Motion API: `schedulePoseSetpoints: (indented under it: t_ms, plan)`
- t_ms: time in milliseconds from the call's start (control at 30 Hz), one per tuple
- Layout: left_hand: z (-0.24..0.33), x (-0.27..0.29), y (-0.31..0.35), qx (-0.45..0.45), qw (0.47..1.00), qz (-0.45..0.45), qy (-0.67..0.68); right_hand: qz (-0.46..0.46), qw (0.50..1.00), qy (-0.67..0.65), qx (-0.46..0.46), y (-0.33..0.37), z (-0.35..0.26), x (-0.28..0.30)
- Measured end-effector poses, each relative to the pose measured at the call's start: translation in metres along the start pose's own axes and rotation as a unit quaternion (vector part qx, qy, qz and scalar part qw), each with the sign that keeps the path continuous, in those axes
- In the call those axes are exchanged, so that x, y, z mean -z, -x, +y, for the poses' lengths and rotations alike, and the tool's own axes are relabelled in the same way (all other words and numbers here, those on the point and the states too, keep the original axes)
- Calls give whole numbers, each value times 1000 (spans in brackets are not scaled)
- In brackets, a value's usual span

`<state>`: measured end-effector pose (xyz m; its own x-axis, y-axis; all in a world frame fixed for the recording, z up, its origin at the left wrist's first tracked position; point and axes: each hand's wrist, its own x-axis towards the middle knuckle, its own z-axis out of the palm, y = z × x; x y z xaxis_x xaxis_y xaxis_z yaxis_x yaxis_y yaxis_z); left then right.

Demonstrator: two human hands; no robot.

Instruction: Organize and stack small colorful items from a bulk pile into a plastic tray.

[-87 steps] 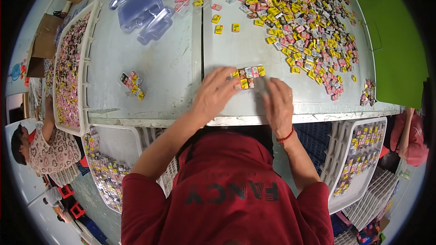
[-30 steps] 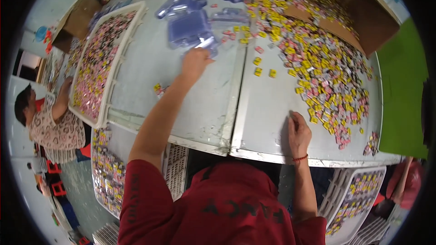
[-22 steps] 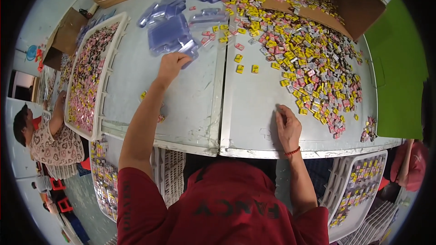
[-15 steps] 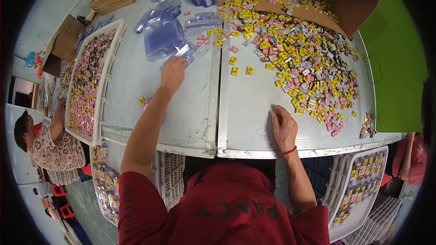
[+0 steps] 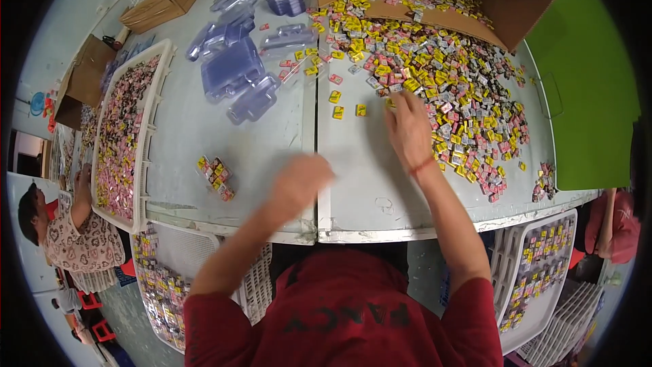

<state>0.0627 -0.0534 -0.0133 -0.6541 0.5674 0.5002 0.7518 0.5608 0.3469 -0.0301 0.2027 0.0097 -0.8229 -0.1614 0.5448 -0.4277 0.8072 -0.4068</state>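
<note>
My left hand (image 5: 303,180) is smeared by motion above the near part of the table, close to the seam; its fingers cannot be made out. At the left edge of a big heap of small yellow, pink and grey packets (image 5: 468,112), my right hand (image 5: 409,129) reaches down with bent fingers. A yellow packet shows at its fingertips, but what lies between them is hidden. Clear plastic blister trays (image 5: 232,68) are piled at the back left, the nearest one (image 5: 252,98) lying loose. Left of my left hand sits a small cluster of packets (image 5: 216,178).
A cardboard box (image 5: 526,7) lies open behind the heap, packets spilling out. A white crate (image 5: 165,61) full of packets stands at the left, near a person (image 5: 81,228). Below the table edge are filled white trays (image 5: 536,278). A green panel (image 5: 584,95) borders the right side.
My left hand has drawn back from the blister trays, nearer and to the right. My right hand has moved forward to the heap. The packet cluster, partly covered before by my left forearm, shows fully.
</note>
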Motion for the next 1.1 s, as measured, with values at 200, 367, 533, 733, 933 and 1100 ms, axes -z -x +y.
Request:
schedulePoseSetpoints:
  t_ms: [200, 367, 533, 733, 933, 1100]
  plan:
    - [71, -42, -18, -21, 992, -58, 112, -54, 981, 187, -22, -33, 9, -70]
    - [19, -34, -29, 37, 995, 65, 63, -105, 993, 56, 20, 11, -17, -62]
    - [-28, -47, -61, 100, 991, 64, -61, -50, 987, -153, 16, 32, -1, -35]
    - [-55, -49, -68, 101, 990, 44, -84, -42, 984, -166, -51, 30, 43, -12]
    - [-64, -40, -82, 76, 996, 31, -42, -8, 999, 43, 26, 21, 29, -1]
    - [-63, -52, -95, 82, 996, -11, -30, -62, 992, 97, 49, 10, 17, -29]
